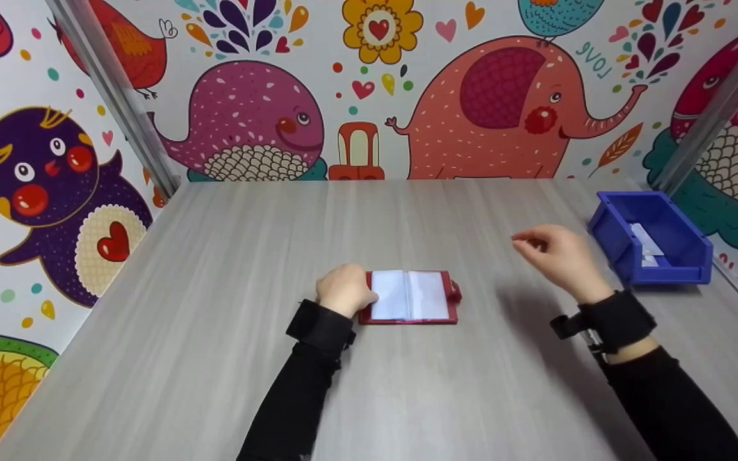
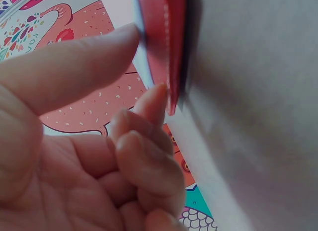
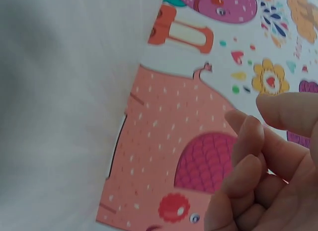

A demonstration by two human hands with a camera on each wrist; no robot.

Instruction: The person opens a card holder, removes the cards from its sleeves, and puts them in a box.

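A small red-covered notebook (image 1: 427, 295) lies open on the table, its white pages facing up and a clasp tab on its right edge. My left hand (image 1: 344, 290) pinches the left edge of the cover. In the left wrist view, the left hand's thumb (image 2: 94, 67) is on the inner side of the red cover (image 2: 166, 37) and the index fingertip meets its edge. My right hand (image 1: 561, 259) hovers to the right of the notebook, apart from it. The right wrist view shows this hand (image 3: 268, 166) with loosely curled fingers and nothing between them.
A blue plastic bin (image 1: 670, 272) stands at the table's right side, with white pieces (image 1: 647, 243) inside. Patterned walls with cartoon animals (image 1: 503, 121) border the grey table (image 1: 247, 256) at the back and sides. Metal posts (image 1: 119, 96) stand at the back corners.
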